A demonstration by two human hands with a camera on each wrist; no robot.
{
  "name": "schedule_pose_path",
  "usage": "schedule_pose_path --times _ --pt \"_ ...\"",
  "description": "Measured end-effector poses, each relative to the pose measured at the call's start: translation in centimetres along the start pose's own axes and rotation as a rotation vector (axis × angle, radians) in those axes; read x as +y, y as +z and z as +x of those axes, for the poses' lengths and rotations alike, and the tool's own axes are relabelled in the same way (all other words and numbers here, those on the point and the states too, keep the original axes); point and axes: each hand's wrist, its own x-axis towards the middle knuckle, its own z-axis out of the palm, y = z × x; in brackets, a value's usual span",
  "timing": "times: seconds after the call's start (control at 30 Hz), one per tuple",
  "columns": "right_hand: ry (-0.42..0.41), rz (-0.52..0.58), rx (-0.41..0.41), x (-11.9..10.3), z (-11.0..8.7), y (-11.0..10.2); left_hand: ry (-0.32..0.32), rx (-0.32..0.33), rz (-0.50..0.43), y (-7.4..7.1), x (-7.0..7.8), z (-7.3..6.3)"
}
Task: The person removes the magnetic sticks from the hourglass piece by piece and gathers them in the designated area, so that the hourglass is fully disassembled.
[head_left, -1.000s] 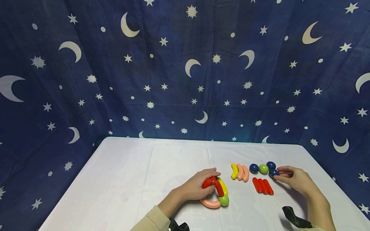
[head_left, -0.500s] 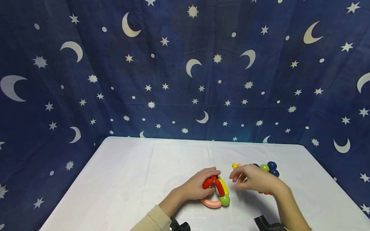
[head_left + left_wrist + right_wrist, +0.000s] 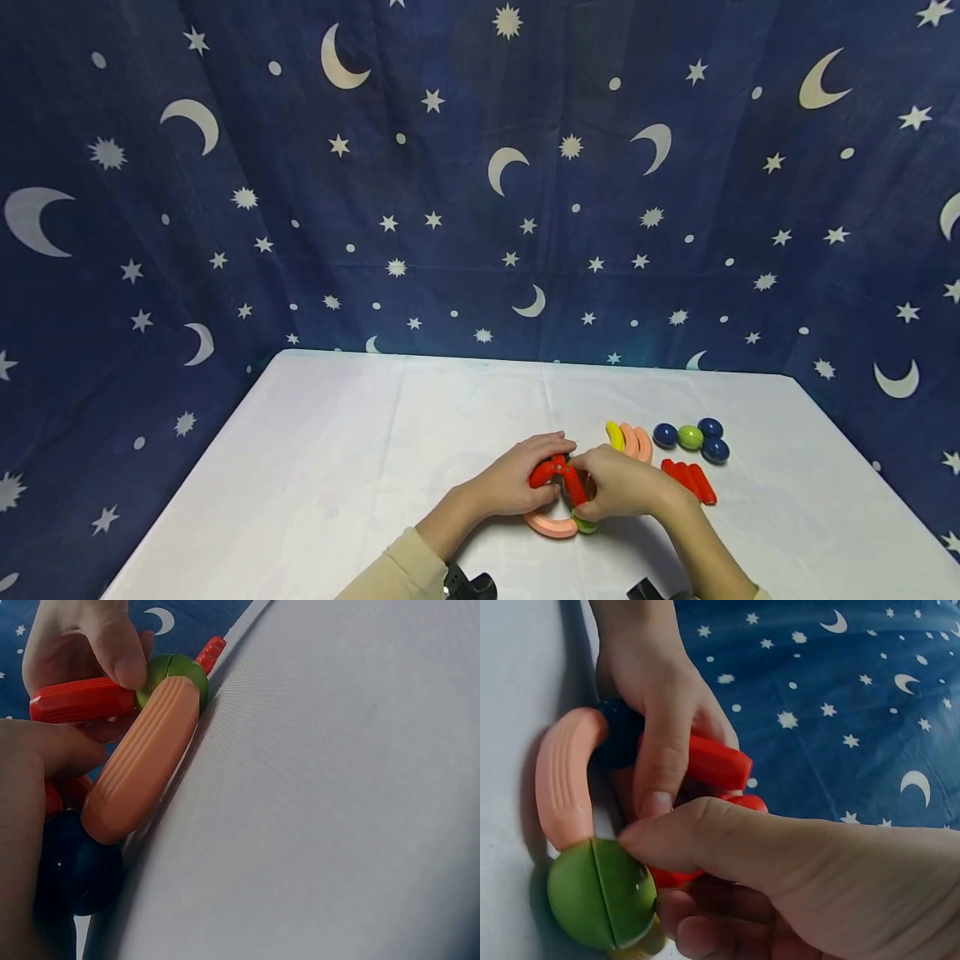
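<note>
A ring of toy building pieces lies on the table under both hands. A ribbed peach curved rod (image 3: 551, 527) forms its near side, running from a dark blue ball (image 3: 79, 862) to a green ball (image 3: 600, 892). Red rods (image 3: 573, 485) meet on top of the ring. My left hand (image 3: 517, 479) grips the ring's left side, thumb inside it. From the right, my right hand (image 3: 626, 483) holds the ring's right side; its thumb is at the green ball and a red rod, with fingers curled beneath. The yellow curved rod on that side is mostly hidden by the right hand.
Right of the ring lie a yellow curved rod (image 3: 615, 435) and peach curved rods (image 3: 637, 443). Beyond them sit dark blue balls (image 3: 665, 435) and a green ball (image 3: 690, 437), with several red rods (image 3: 690, 481) in front. A star-patterned cloth (image 3: 450, 167) hangs behind the table.
My right hand has left the blue balls at the right, crossed leftward over the loose pieces, and now holds the ring's right side. The left hand has stayed on the ring.
</note>
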Motion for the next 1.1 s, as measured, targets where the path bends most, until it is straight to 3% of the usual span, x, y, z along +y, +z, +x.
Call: schedule_pose_path --times 0.57,0.77,0.9,1.0,1.1 --pt "0.065 -0.065 0.033 -0.7 0.1 0.3 0.0 -0.003 -0.004 0.0 0.1 0.0" --pt "0.049 0.011 0.029 0.1 -0.9 -1.2 -0.009 -0.006 -0.003 0.0 0.2 0.1" --pt "0.066 0.024 0.094 1.4 -2.3 -2.8 -0.026 -0.012 -0.011 0.1 0.2 0.1" --pt "0.142 0.016 0.154 2.7 -3.7 -4.2 -0.035 -0.016 -0.019 0.1 0.2 0.1" --pt "0.273 0.061 0.176 4.6 -5.4 -5.5 -0.036 -0.014 -0.019 0.1 0.2 0.0"
